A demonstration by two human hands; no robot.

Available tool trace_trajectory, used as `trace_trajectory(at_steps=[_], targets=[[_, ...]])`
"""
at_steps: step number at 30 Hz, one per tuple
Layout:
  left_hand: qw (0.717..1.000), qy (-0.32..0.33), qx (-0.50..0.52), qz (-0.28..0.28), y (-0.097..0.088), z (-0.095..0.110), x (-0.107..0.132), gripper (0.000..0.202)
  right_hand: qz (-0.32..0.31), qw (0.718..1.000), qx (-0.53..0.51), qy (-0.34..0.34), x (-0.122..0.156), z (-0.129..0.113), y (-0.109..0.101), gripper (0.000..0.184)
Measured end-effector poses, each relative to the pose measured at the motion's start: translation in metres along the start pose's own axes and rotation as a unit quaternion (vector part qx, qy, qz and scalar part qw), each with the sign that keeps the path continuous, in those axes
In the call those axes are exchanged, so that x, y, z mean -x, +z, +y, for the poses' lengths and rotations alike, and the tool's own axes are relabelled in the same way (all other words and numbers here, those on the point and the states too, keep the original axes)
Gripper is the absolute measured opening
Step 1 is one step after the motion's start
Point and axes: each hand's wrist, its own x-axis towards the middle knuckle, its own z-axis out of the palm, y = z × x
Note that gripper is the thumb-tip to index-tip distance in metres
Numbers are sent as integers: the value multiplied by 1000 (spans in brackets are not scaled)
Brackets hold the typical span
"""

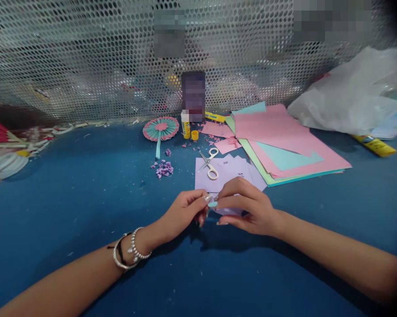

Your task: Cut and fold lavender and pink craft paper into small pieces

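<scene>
My left hand (pixel 188 209) is closed in a pinch, thumb against fingers, on a small purple paper piece (pixel 213 199) that is mostly hidden. From the other side, my right hand (pixel 248 207) brings its curled fingertips together on that same piece, touching the left fingertips; its thumb sits lower and apart. Just beyond the hands lies a spread of purple paper sheets (pixel 228 174). White-handled scissors (pixel 212 171) rest on them with the blades partly apart. Left of the sheets is a small heap of crumpled purple paper bits (pixel 164 169).
Behind stand a glue stick (pixel 185 126), its yellow cap (pixel 194 135) and a pink-and-teal paper fan (pixel 160 128). Coloured sheets (pixel 284 141) are stacked to the right, near a white plastic bag (pixel 347 94) and a yellow tube (pixel 376 146). Perforated metal mesh (pixel 86 66) borders the blue surface.
</scene>
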Motion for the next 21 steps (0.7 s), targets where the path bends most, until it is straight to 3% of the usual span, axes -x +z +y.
trace_trajectory(at_steps=[5, 12, 15, 21], targets=[[999, 3, -38, -16, -2, 0, 2, 38, -28, 1000, 13, -5, 2, -1, 2, 24], [998, 3, -37, -50, -2, 1, 2, 33, -1, 1000, 17, 8, 5, 3, 4, 13], [1000, 15, -8, -22, -2, 0, -1, 26, 26, 999, 27, 22, 3, 4, 5, 11], [996, 12, -1, 88, -2, -2, -8, 25, 52, 996, 52, 58, -1, 5, 9, 10]])
